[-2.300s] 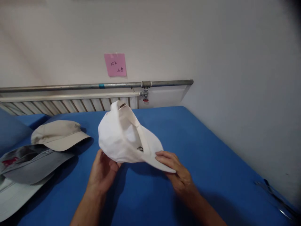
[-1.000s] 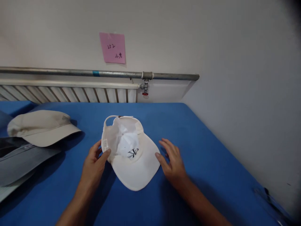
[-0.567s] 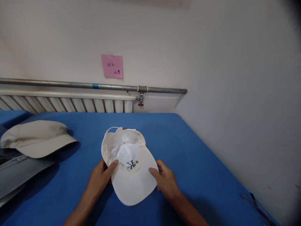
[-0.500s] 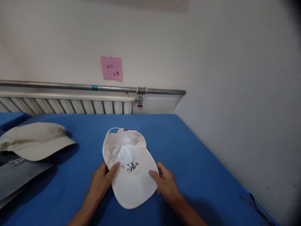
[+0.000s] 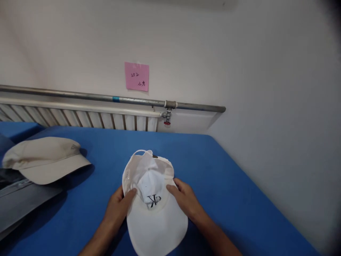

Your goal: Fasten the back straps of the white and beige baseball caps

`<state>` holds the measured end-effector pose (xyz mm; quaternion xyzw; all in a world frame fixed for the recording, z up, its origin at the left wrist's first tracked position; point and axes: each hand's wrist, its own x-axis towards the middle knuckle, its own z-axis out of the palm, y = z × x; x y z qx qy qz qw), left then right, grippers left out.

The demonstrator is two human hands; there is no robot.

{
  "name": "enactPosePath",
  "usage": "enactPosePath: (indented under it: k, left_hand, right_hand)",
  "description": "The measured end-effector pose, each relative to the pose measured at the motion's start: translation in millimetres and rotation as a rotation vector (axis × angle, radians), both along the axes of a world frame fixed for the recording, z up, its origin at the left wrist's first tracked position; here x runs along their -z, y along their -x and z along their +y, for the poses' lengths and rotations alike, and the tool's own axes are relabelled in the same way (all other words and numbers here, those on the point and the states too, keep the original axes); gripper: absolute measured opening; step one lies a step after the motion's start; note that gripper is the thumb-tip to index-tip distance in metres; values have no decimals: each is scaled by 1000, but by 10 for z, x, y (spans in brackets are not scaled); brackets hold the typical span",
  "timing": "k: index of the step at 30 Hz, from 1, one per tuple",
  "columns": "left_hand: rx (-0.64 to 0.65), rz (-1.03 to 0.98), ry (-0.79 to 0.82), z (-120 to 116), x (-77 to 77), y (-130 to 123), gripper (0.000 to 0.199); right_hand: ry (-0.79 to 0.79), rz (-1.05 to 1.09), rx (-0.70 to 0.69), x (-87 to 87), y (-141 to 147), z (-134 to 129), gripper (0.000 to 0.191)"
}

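Observation:
A white cap (image 5: pixel 160 227) is held up with its inside facing me and its brim toward me, over the blue surface. The crown is pushed inward, and black letters (image 5: pixel 154 201) show near the brim. My left hand (image 5: pixel 119 204) grips the cap's left edge, thumb on the inside and fingers hidden behind. On the right edge, where the brim meets the crown, my right hand (image 5: pixel 183 197) is closed with its thumb on top. The strap (image 5: pixel 140 152) arches at the far end of the cap.
Beige cap (image 5: pixel 50 156) and grey caps (image 5: pixel 26 199) lie stacked at the left of the blue table (image 5: pixel 239 209). Behind it are a radiator (image 5: pixel 106 121), a metal pipe (image 5: pixel 197 106) with a red valve (image 5: pixel 167 123), and a pink note (image 5: pixel 137 76) on the wall.
The view has shifted a little, and the cap sits lower and nearer. My right hand has slid from the brim's side up to the crown's edge. The crown looks more fully pushed in.

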<state>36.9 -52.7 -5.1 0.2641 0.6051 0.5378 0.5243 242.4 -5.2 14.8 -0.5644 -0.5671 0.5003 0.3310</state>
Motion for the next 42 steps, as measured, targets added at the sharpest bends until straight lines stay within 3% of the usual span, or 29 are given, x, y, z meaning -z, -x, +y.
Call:
enactPosePath:
  k: [3,6,13,19,31,37,42]
  left_hand:
    - [-8,-41,30,6,45,15,48]
    - [-15,-63,60,-18,55,24,46]
    - [31,-56,138,-61,-17,63,49]
    - [14,103,32,-120,-128,74,45]
    - [20,168,-59,-94,14,108,38]
    - [-65,292,-178,-67,29,165,35]
    - [-38,-13,-107,-61,24,217,34]
  right_hand:
    - [178,145,-74,36,-61,-17,19]
    - [245,211,-111,46,-131,-49,20]
    - [234,276,-138,66,-149,-73,19]
    - [190,293,-82,77,-105,-98,27]
    - [225,150,-108,96,-113,-26,15]
    - [159,287,-103,129,-90,-69,38]
    - [201,325,-103,188,-100,-75,37]
